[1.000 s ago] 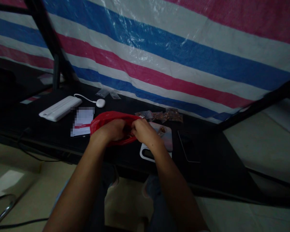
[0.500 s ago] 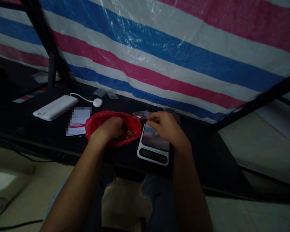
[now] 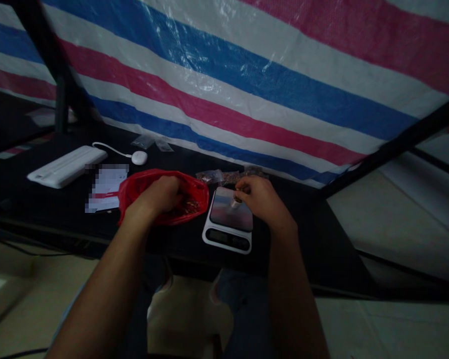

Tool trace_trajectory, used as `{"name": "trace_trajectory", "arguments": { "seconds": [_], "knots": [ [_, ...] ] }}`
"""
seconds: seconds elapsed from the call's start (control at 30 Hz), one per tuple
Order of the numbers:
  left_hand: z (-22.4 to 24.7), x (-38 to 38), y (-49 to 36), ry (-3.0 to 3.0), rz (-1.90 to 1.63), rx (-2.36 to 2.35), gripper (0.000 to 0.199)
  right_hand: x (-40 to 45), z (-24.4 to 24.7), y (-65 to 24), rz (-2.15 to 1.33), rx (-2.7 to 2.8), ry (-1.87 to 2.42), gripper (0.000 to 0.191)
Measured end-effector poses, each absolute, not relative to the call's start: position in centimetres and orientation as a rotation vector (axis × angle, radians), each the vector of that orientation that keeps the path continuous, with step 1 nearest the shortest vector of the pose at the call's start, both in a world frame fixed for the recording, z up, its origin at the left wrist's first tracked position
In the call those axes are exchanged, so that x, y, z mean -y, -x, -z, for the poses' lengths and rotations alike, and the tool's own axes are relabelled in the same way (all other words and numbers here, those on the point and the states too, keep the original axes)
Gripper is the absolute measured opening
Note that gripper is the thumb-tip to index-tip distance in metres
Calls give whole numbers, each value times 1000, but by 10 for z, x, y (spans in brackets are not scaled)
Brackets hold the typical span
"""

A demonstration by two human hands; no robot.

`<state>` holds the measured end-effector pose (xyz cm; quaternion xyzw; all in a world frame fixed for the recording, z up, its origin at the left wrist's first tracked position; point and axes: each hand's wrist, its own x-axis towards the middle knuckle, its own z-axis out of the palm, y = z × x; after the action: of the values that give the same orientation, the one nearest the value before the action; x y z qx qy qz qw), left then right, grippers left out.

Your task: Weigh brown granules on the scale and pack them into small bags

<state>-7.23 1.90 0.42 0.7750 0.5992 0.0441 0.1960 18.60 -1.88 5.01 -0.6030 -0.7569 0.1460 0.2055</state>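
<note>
My left hand (image 3: 163, 193) reaches into an open red plastic bag (image 3: 129, 184), its fingertips hidden among many small, thin, copper-coloured pieces (image 3: 190, 205) whose exact kind is too dark to tell. To the right of the bag stands a white digital kitchen scale (image 3: 206, 235) with a shiny metal plate (image 3: 224, 212). Over the plate's right side is my right hand (image 3: 261, 198), thumb and fingers pinched together. Something small and brownish shows at those fingertips, too blurred to name. Its reflection, or a pale part of it, appears on the plate just below.
Behind the scale lie small clear packets (image 3: 230, 177) with brownish contents. Further left are clear plastic bags (image 3: 144, 141), a white power bank-like device (image 3: 67, 167) cabled to a round white puck (image 3: 139, 157), and a printed card (image 3: 110, 182). A striped tarp (image 3: 224, 99) hangs behind the black table (image 3: 292, 244).
The view has shifted, so things sit slightly further left. My right hand has come from the plate's back edge to over its right side. My left hand stays in the red bag.
</note>
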Motion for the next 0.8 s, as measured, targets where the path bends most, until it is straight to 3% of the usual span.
{"name": "trace_trajectory", "arguments": {
  "seconds": [0.8],
  "knots": [
    [-16, -16, 73, -2236, -180, -1544, 31, 19, -50, -199, -576, 2057, 1656, 17]
  ]
}}
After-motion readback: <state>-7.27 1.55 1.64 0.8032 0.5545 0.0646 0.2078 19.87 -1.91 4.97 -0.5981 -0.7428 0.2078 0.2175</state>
